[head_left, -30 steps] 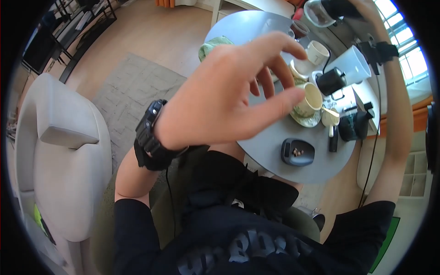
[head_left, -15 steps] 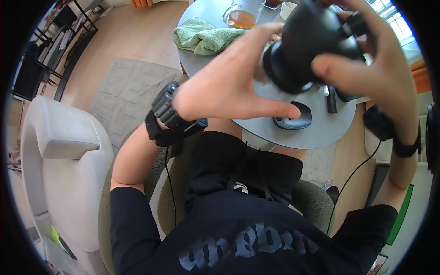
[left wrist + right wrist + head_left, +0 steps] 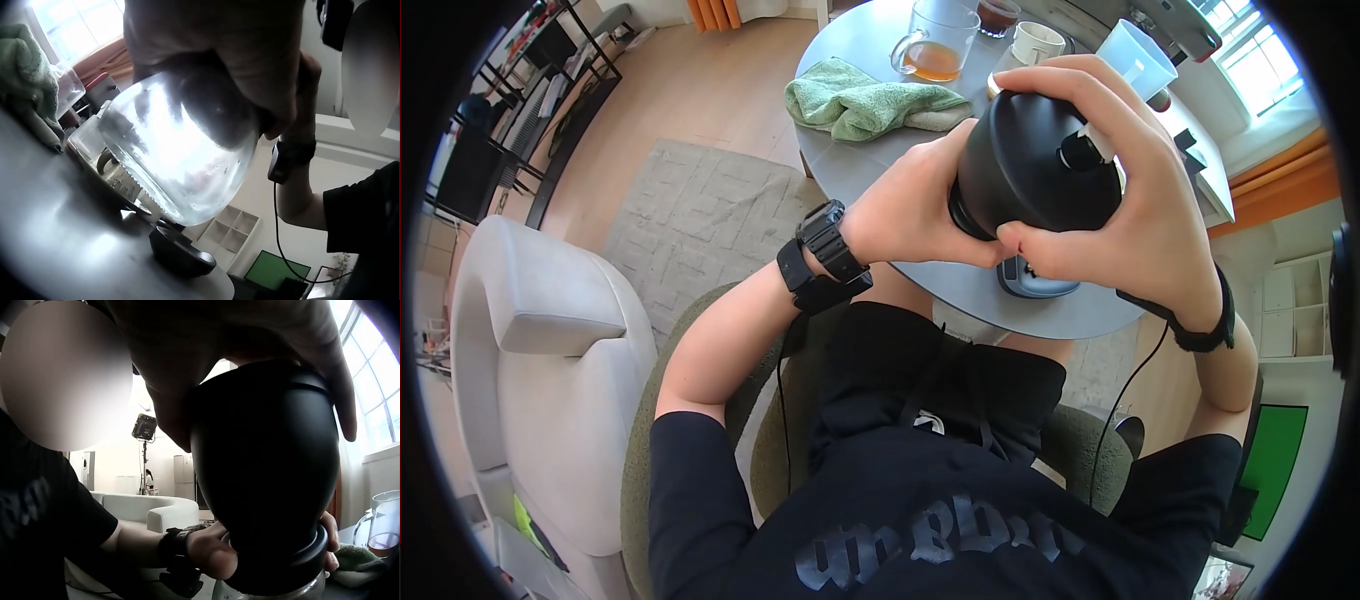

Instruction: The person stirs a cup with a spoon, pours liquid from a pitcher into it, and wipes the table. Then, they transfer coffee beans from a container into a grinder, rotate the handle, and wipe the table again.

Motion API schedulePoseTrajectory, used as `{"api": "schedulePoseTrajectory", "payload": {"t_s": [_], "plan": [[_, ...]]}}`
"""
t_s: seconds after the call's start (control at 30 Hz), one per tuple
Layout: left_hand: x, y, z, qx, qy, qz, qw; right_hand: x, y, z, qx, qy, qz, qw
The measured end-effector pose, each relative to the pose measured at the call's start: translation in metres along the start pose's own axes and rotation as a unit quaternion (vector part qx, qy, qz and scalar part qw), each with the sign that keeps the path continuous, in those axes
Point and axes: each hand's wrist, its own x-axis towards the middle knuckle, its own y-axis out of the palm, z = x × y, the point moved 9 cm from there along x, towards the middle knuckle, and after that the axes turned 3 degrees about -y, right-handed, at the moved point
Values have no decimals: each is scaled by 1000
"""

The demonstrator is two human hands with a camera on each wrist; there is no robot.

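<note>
Both hands hold a manual coffee grinder [image 3: 1038,165] over the near side of the table. It has a black rounded body and a clear glass jar [image 3: 178,156] below. My left hand [image 3: 915,205] grips it low, around the black collar and the top of the jar, as the right wrist view shows. From above, my right hand [image 3: 1150,205] grips the wide black top with fingers spread round it. A dark grey dish [image 3: 1038,283] on the table is partly hidden under the hands in the head view.
On the grey round table [image 3: 840,165] are a crumpled green towel [image 3: 860,100], a glass mug [image 3: 937,50] with amber liquid and a white cup [image 3: 1037,42]. A translucent plastic container [image 3: 1137,60] stands beyond the right hand. A pale armchair [image 3: 550,300] is at left.
My right hand has brought the grinder from the far upper right down toward me. My left hand, earlier empty over the table, now grips its lower part.
</note>
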Motion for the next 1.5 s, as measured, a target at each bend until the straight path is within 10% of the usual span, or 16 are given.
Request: {"api": "schedulePoseTrajectory", "payload": {"t_s": [0.63,1.03,1.5], "plan": [[-6,7,11,53,0,12,999,-12,-27,-58,150,93,-61,982],[-20,8,28,87,6,0,996,-83,8,-138,268,329,-40,904],[-17,5,47,26,-45,-45,998,-209,59,-180,-23,416,98,904]]}}
